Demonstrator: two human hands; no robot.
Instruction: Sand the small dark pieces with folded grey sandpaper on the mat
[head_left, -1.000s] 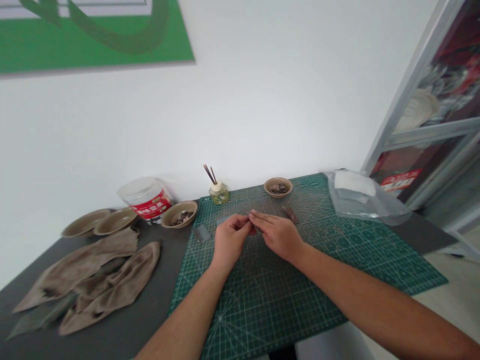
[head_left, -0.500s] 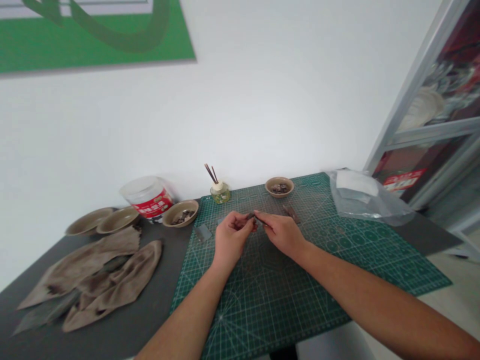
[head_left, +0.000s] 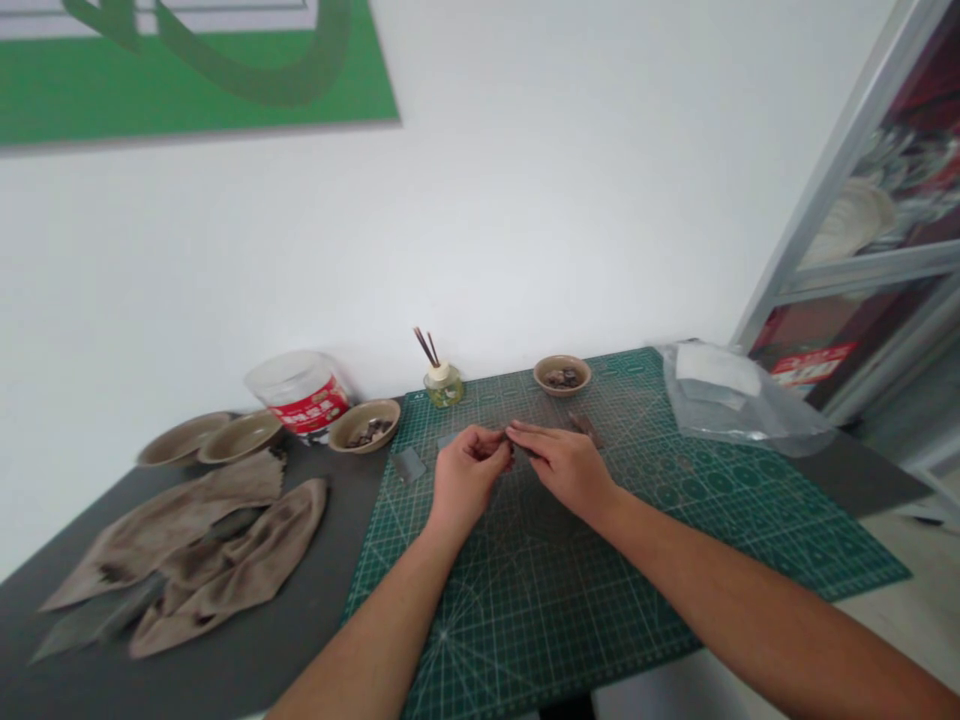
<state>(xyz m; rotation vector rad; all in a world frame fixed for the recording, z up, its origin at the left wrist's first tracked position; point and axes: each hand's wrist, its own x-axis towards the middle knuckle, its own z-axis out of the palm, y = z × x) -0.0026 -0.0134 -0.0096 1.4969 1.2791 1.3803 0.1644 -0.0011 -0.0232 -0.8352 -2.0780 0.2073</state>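
Observation:
My left hand (head_left: pixel 466 472) is closed in a pinch, thumb against fingers, over the green cutting mat (head_left: pixel 517 600). Close against its fingertips, my right hand (head_left: pixel 564 465) is closed too, its fingers reaching left. Between the two sets of fingertips sits something small and dark, too hidden to name. A small grey flat plate (head_left: pixel 409 465) lies on the mat left of my left hand. Behind my right hand lies a brown flat piece (head_left: pixel 585 428), partly covered. Beyond the hands stands a tan bowl (head_left: pixel 562 388) holding small dark pieces.
A second tan bowl (head_left: pixel 364 447) with small pieces stands left, near a clear jar with a red label (head_left: pixel 311 408) and two more bowls. A reed diffuser (head_left: pixel 445 387) stands by the wall. Stained cloths (head_left: pixel 247 575) lie at left, a clear plastic bag (head_left: pixel 750 415) at right.
The view has shifted slightly. Both hands stay together in the same place; the right fingers have moved a little over the small dark thing.

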